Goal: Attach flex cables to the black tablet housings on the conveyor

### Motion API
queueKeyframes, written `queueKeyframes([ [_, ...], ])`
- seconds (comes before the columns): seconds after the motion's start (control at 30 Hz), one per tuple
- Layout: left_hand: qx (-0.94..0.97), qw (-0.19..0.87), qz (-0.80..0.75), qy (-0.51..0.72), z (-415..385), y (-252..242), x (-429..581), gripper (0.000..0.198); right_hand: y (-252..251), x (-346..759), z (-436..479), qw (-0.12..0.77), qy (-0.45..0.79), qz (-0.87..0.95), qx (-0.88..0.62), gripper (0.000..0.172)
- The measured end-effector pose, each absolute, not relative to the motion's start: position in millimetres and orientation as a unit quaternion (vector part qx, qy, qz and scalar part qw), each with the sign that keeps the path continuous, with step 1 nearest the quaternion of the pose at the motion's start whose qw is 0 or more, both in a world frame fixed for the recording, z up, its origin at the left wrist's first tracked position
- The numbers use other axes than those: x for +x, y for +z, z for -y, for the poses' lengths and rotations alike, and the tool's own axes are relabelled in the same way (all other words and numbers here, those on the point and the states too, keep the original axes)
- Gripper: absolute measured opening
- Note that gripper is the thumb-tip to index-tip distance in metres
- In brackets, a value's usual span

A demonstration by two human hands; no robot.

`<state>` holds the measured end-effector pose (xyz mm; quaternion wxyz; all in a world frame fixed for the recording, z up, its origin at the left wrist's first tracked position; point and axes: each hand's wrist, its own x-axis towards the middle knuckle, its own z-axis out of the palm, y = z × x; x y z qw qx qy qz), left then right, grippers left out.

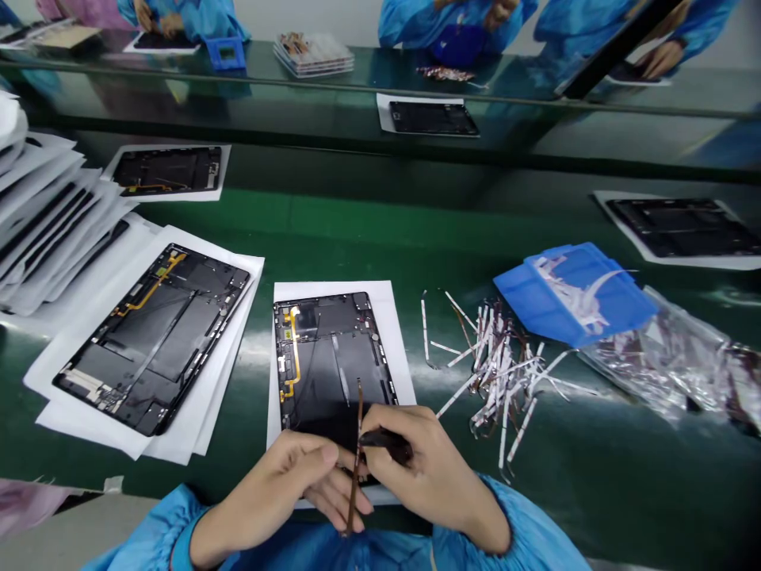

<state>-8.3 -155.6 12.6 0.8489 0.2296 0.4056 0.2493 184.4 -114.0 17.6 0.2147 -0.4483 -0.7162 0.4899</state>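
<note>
At the near edge of a green worktop [594,476], two hands meet over an opened tablet [330,357] lying on a white sheet [399,333]. The left hand [297,484] pinches a thin brown strip [358,412], held nearly upright above the tablet's lower end. The right hand [434,472] is closed around a small dark tool [386,441] touching the strip. Loose white strips [499,373] lie to the right, near a blue tray [571,293]; a second tablet [154,333] lies to the left.
</note>
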Motion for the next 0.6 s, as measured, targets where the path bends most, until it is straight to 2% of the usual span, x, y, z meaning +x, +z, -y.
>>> queueKeyframes([
  [0.1, 0.261, 0.836, -0.422, 0.236, 153.9, 12.4, -10.3, 0.03, 16.5, 179.6, 112.8, 0.234, 0.494, 0.71, -0.443, 0.017],
  [0.27, 0.248, 0.783, -0.482, 0.305, 144.8, 9.4, -14.0, 0.031, 21.9, 173.6, 126.3, 0.372, 0.436, 0.645, -0.506, 0.022],
  [0.43, 0.269, 0.739, -0.523, 0.329, 141.5, 4.7, -16.2, 0.032, 10.3, 163.8, 155.7, 0.423, 0.59, 0.456, -0.515, 0.042],
  [0.5, 0.279, 0.731, -0.525, 0.335, 142.5, 4.4, -14.6, 0.03, 1.0, 158.6, 162.8, 0.429, 0.634, 0.385, -0.516, 0.04],
  [0.6, 0.294, 0.721, -0.524, 0.346, 143.8, 5.2, -12.1, 0.026, -6.7, 154.9, 164.8, 0.431, 0.646, 0.373, -0.508, 0.026],
])
